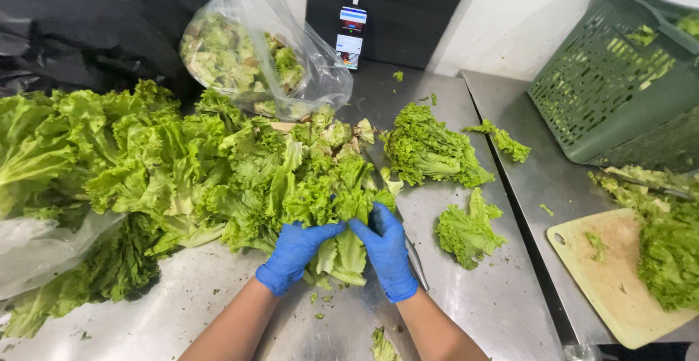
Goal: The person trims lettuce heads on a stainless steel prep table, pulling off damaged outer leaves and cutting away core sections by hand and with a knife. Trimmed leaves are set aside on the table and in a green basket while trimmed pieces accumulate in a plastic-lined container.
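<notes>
Head view: left hand (297,253) and right hand (386,253), both closed on lettuce head (336,208); judged best gripped near base while leaves separate.

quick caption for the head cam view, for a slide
Blue-gloved left hand and right hand grip a lettuce head on a steel table.

Head of green leaf lettuce (336,208): frilly bright-green leaves, pale ribs converging at the base. Held just above the steel table (480,310) near its front edge, roughly mid-width, stem end pointing toward the front edge, leafy top fanning toward the back. Leaves loose, partly splayed, merging on the left into the big lettuce pile (145,164) covering the table's left half. Pale outer leaf hanging down at the base.
</notes>
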